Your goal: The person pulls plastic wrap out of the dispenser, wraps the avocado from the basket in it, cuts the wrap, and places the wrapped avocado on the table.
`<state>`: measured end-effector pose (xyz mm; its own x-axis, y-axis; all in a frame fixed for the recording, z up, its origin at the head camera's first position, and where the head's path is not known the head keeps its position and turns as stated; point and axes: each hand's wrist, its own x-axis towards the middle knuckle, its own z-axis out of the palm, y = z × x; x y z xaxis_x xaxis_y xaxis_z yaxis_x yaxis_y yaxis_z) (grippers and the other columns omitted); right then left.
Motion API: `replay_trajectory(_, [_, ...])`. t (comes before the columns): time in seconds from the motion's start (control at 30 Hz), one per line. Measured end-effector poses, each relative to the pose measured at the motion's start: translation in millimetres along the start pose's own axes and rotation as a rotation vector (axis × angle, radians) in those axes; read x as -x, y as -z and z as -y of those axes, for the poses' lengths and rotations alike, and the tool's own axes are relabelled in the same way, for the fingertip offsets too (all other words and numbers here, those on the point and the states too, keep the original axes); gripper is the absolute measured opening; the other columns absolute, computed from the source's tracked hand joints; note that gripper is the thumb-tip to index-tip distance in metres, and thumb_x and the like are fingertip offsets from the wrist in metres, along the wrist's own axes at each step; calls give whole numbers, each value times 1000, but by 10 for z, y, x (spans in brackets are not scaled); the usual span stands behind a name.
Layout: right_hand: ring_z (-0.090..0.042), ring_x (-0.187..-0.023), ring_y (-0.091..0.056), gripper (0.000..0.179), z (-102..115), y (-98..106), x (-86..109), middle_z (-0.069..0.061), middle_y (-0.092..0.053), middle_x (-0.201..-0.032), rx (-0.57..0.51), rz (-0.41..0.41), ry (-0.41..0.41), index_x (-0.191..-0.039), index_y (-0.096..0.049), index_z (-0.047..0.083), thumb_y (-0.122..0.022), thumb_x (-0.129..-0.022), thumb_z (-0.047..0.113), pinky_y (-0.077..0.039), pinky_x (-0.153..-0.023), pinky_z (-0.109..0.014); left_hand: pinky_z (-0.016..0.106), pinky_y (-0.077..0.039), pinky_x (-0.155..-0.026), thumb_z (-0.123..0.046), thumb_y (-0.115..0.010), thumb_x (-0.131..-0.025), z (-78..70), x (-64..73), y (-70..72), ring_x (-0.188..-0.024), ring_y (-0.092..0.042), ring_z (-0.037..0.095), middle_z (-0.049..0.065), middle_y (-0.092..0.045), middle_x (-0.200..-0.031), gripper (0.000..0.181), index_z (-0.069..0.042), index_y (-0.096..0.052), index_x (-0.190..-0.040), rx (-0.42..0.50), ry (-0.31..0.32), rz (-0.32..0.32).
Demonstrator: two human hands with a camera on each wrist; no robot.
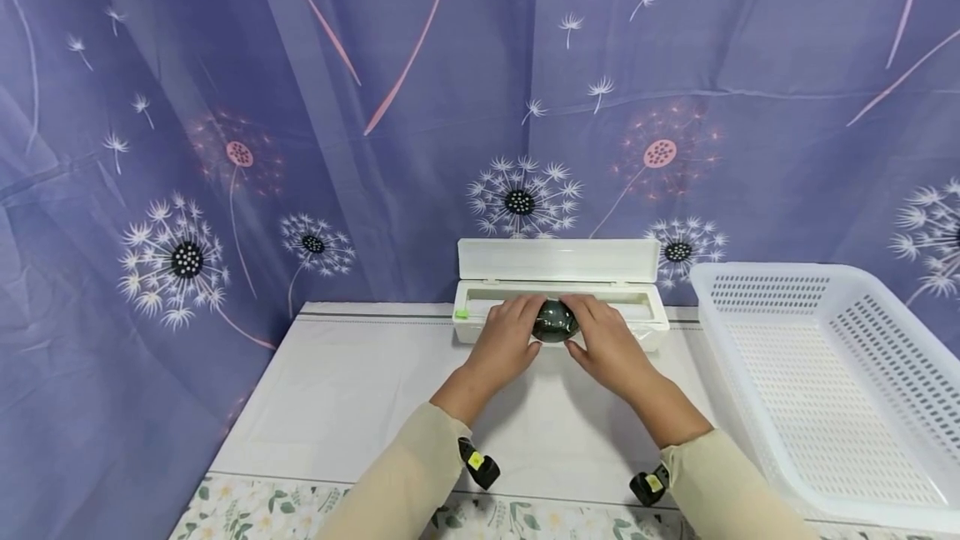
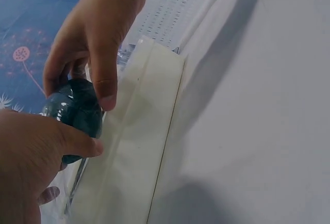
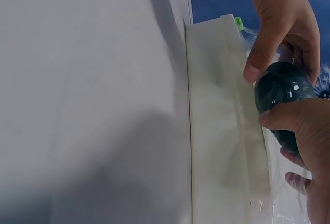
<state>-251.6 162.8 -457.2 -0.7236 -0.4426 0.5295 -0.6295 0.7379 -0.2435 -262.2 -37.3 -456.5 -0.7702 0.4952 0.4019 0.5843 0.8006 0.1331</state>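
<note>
One dark ball (image 1: 555,321) pinched between left hand (image 1: 504,340) and right hand (image 1: 609,344), over one white box (image 1: 558,294).

A dispenser box (image 1: 561,307) sits at the centre of the frame on the surface (image 1: 360,390), its lid standing open behind it, against the curtain (image 1: 300,107) that fills the upper frame. Over the box's front edge, the left hand (image 1: 506,340) and right hand (image 1: 607,344) flank a round object (image 1: 555,321), which seems to rest on the box. A basket (image 1: 832,382) lies at the right of the frame, just beside the box.
</note>
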Motion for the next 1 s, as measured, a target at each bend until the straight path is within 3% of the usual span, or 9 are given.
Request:
replay_trajectory(0.2, [-36,-105,-57,70,-56,20,-22,-17,-56,-118,9,20,-15,-138,-49,5,-83,-77,6,-47,-88,-53,39,-41,-100,-14,-80,-82,44,-29,-51,-124,-49,22,2,-53,-135,72,-12,-44,-144,15,9,-4])
replay_trajectory(0.4, [-36,-104,-57,70,-82,8,-15,-15,-59,-115,11,16,0,-137,-50,6,-83,-76,4,-46,-88,-52,39,-42,-98,-6,-80,-80,61,-32,-86,-122,-50,23,3,-55,-133,71,-12,-47,-142,48,-12,-54])
replay_trajectory(0.77, [-34,-101,-56,70,-97,67,-54,-12,-57,-109,3,-71,16,-134,-52,7,-83,-72,-1,-45,-87,-51,38,-42,-93,-3,-80,-76,24,-77,-69,-114,-53,21,0,-57,-129,68,-15,-51,-136,54,-36,-193])
replay_trajectory(1.0, [-34,-101,-55,71,-99,101,-99,-12,-55,-109,-22,-108,38,-134,-52,7,-82,-71,-4,-43,-90,-50,39,-41,-97,0,-80,-74,6,-100,-12,-113,-53,22,-1,-57,-128,69,-17,-52,-135,58,-25,-240])
